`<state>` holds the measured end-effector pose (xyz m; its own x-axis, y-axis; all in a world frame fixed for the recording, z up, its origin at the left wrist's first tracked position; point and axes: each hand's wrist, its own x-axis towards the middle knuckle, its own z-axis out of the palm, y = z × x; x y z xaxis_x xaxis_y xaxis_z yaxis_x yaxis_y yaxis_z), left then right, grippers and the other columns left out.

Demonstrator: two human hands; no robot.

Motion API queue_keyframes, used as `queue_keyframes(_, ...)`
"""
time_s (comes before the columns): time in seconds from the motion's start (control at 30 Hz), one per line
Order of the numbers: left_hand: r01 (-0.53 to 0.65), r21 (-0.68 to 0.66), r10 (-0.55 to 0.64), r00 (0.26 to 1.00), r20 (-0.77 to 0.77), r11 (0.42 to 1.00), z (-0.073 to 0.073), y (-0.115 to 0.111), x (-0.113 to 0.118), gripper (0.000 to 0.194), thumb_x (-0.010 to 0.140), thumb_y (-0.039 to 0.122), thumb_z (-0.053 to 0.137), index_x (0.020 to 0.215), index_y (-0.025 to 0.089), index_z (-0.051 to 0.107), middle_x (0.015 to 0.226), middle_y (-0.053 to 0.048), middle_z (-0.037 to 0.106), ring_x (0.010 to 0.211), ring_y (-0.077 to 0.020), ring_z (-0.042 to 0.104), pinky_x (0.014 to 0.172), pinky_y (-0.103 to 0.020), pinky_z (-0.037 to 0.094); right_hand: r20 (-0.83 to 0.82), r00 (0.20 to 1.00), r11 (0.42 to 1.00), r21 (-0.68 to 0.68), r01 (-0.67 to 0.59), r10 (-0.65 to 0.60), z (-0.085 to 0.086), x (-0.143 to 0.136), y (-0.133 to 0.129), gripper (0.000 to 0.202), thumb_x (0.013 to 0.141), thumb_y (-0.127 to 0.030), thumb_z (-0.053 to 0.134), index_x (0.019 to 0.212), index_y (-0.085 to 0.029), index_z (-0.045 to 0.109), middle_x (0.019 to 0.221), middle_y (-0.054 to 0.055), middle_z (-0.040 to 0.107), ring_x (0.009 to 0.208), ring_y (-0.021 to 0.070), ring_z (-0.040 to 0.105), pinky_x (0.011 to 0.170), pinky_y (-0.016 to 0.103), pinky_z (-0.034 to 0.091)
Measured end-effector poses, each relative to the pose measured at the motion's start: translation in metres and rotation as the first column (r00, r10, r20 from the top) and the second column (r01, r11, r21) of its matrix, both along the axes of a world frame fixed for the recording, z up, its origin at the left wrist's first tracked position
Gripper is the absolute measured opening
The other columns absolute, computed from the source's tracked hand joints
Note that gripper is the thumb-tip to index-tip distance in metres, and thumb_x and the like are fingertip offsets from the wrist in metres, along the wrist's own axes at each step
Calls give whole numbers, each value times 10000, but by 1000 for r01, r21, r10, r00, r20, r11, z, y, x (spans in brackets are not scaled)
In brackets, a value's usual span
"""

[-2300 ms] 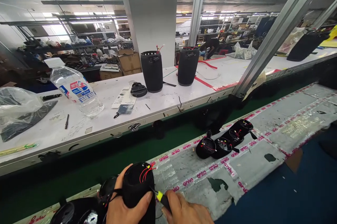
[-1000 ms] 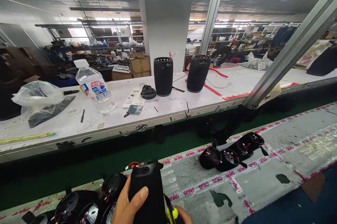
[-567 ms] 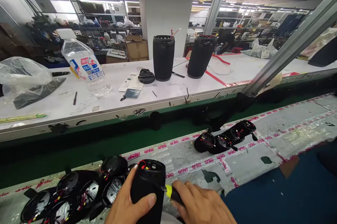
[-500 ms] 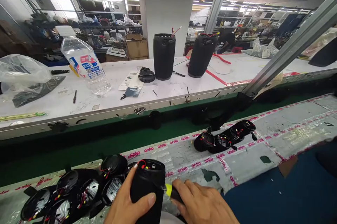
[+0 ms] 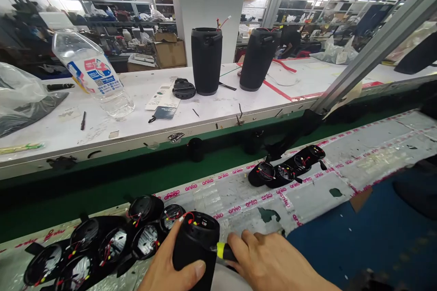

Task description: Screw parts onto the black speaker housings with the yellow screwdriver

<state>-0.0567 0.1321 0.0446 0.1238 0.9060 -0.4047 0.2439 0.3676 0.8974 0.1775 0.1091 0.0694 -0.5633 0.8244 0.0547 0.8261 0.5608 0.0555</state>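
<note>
My left hand (image 5: 169,267) is wrapped around a black cylindrical speaker shell (image 5: 194,246) at the bottom centre. Red wires poke out of the shell's open top. My right hand (image 5: 273,263) grips a screwdriver with a yellow and black handle (image 5: 222,252), whose tip is pressed against the shell's right side. Just left of the shell lies a cluster of several round black speaker end caps (image 5: 102,245) with red wires.
A second group of end caps (image 5: 287,171) lies on the taped grey bench to the right. Beyond a green conveyor belt (image 5: 112,186), a white table (image 5: 205,109) carries two upright speaker shells (image 5: 206,60) (image 5: 258,58), a water bottle (image 5: 92,72), a leaflet and plastic bags.
The view has tilted down and shifted, showing more of my hands and the end caps. The shell has tipped so its open top faces me. The screwdriver has stayed against its side.
</note>
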Motion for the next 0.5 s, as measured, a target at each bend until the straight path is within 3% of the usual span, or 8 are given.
queue_keyframes(0.13,-19,51,22,997,-68,999,-4,-1,1,907,576,497,851,1391,230,555,1427,-92,616,1409,-400,449,1233,-539,251,-16,1000,1000,2,-22,22,-6,-1,-2,318,801,-313,759,931,-234,480,638,-47,608,395,190,552,375,372,155)
queue_keyframes(0.23,4,-106,20,974,226,994,-1,1,-1,878,613,532,830,1388,220,560,1363,-113,662,1330,-412,533,1163,-536,374,-269,963,999,-25,27,-33,-10,-2,0,159,956,-327,600,1036,-226,507,733,-20,666,550,200,653,452,319,364)
queue_keyframes(0.3,64,-209,40,888,458,976,1,3,-2,797,679,541,779,1380,222,574,1316,-116,690,1270,-406,586,1094,-527,452,-511,848,988,-134,83,-141,-11,-3,1,151,1051,-359,417,1088,-250,514,789,-28,701,619,166,684,554,267,461)
queue_keyframes(0.37,80,-272,83,837,540,959,1,4,-3,745,721,522,750,1385,236,574,1303,-111,697,1245,-396,606,1047,-515,492,-643,714,957,-248,151,-279,-11,-3,0,279,1079,-429,300,1123,-280,531,817,-33,724,644,150,692,617,239,500)
queue_keyframes(0.5,61,-313,121,840,529,948,-4,5,-7,803,700,497,784,1421,240,542,1308,-116,693,1230,-403,616,1008,-510,519,-632,611,879,-346,327,-477,-13,-5,-9,382,1045,-568,317,1167,-324,584,887,-14,743,730,171,709,674,249,541)
